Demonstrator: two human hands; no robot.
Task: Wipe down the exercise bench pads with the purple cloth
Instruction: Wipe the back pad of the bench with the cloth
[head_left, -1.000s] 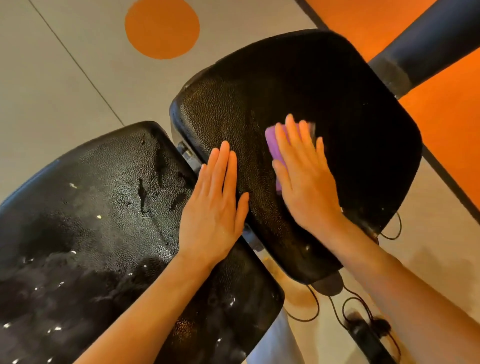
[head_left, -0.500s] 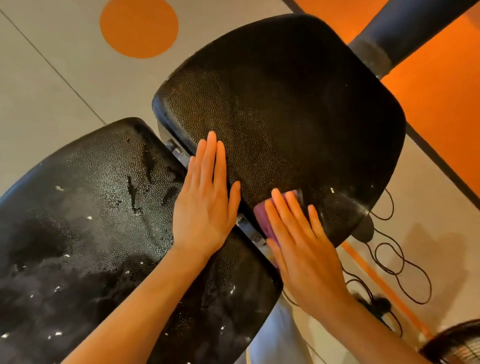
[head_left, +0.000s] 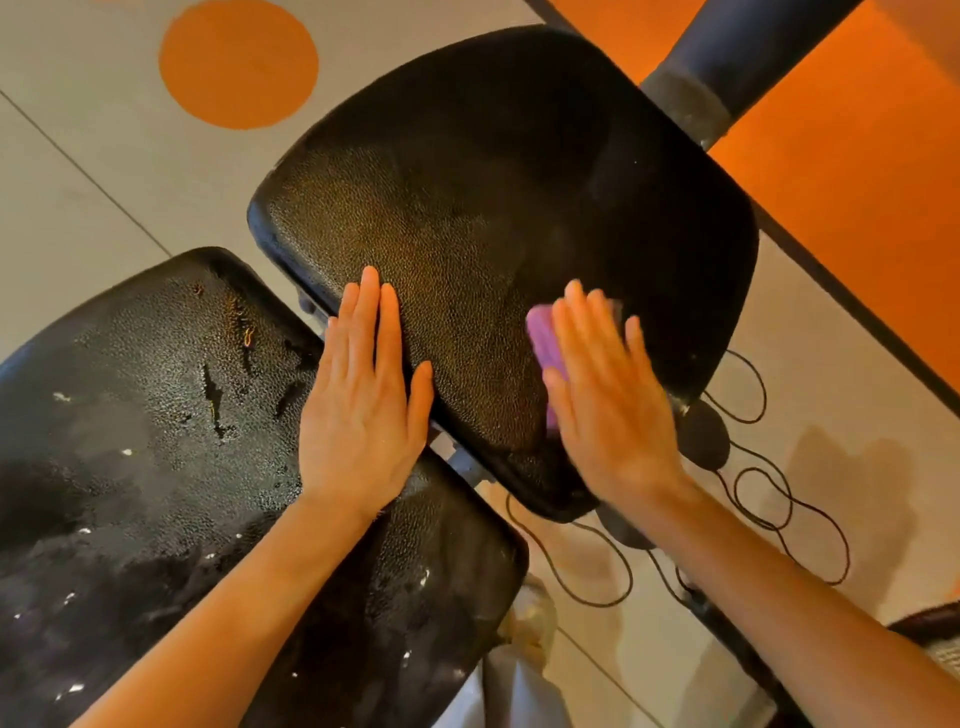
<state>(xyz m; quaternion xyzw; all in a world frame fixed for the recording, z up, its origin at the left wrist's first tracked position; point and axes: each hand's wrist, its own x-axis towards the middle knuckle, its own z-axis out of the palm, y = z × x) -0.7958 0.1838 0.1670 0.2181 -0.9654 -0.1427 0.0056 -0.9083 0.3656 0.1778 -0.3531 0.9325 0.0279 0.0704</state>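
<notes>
Two black textured bench pads fill the view. The far pad (head_left: 493, 182) lies at the centre and the near pad (head_left: 130, 441), worn and flecked with white, at the lower left. My right hand (head_left: 608, 405) presses flat, fingers straight, on the purple cloth (head_left: 543, 332) on the far pad's right part. Only the cloth's left edge shows beside my fingers. My left hand (head_left: 363, 395) rests flat across the gap between the two pads, fingertips on the far pad.
A dark padded roller on a bar (head_left: 727, 57) crosses the top right. Black cords (head_left: 769, 499) loop on the floor under the far pad's right edge. The floor is beige with an orange circle (head_left: 239, 62) and an orange area (head_left: 857, 182) at right.
My right hand slid the cloth from mid-pad down to the far pad's near edge, then back up and rightward onto the pad. My left hand stayed put across the gap.
</notes>
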